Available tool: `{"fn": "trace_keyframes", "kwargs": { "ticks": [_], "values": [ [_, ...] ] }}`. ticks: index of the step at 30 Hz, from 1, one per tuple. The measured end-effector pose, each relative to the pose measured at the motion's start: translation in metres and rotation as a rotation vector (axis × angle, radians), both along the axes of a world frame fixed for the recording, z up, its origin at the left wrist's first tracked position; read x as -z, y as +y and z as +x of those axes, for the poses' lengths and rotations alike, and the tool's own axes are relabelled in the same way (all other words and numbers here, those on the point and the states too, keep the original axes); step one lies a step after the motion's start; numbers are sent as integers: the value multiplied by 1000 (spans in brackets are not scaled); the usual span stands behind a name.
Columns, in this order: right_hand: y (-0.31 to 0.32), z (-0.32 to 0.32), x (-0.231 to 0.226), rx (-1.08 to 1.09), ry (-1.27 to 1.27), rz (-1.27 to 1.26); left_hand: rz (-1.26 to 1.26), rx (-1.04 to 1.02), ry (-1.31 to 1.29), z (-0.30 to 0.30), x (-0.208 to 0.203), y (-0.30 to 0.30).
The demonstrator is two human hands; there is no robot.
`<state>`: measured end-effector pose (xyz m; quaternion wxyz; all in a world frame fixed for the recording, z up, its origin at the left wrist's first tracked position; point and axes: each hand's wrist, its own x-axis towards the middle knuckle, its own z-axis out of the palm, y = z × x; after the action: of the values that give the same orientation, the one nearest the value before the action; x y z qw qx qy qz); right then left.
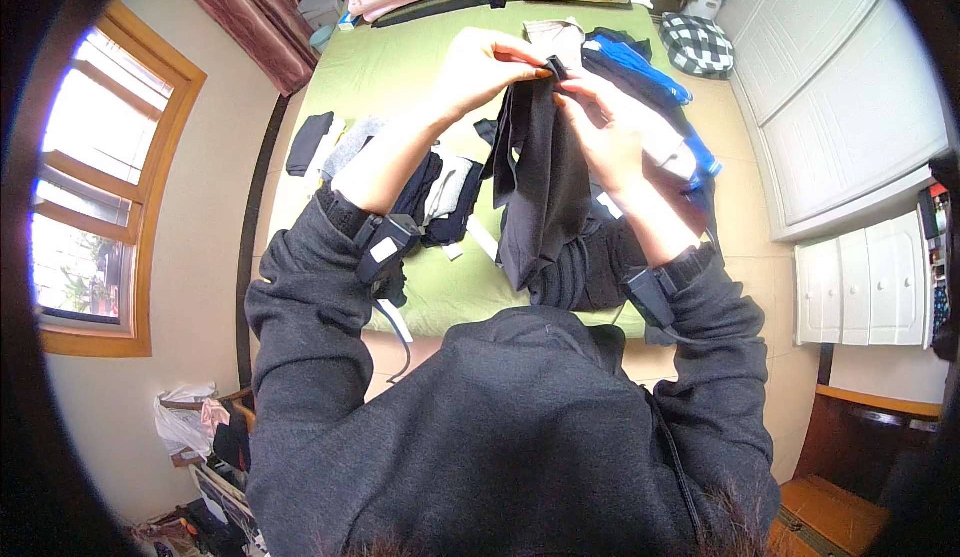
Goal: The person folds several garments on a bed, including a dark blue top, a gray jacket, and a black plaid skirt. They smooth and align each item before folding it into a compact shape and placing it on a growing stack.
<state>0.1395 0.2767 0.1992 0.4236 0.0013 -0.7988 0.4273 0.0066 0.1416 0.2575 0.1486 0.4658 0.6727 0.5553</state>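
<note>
Head-worn fisheye, close above chest [510, 427], facing down and forward across bed [380, 67].

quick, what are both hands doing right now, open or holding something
Left hand: closed, pinching the top edge of the dark garment.
Right hand: closed, pinching the same edge beside it.

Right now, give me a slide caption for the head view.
Bare left hand and bare right hand pinch up dark grey cloth over a pale green bed.
</note>
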Motion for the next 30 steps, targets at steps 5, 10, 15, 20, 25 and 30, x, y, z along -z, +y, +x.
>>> {"fn": "trace_keyframes", "kwargs": {
  "ticks": [5,10,15,20,25,30],
  "values": [
    [-1,-12,9,-139,-92,-268,-21,26,42,-2,1,-1],
    [-2,-13,2,-123,-245,-249,-114,86,114,-1,1,-5],
    [-6,-9,-8,39,-27,15,-131,97,137,0,-1,-7],
    [7,-5,-27,78,-106,-130,-116,-21,74,9,17,-13],
    [31,1,-51,-173,-33,-464,-144,-213,400,25,72,-21],
    [49,10,-65,-270,-40,-430,-372,-185,299,6,89,-32]
  ]
}}
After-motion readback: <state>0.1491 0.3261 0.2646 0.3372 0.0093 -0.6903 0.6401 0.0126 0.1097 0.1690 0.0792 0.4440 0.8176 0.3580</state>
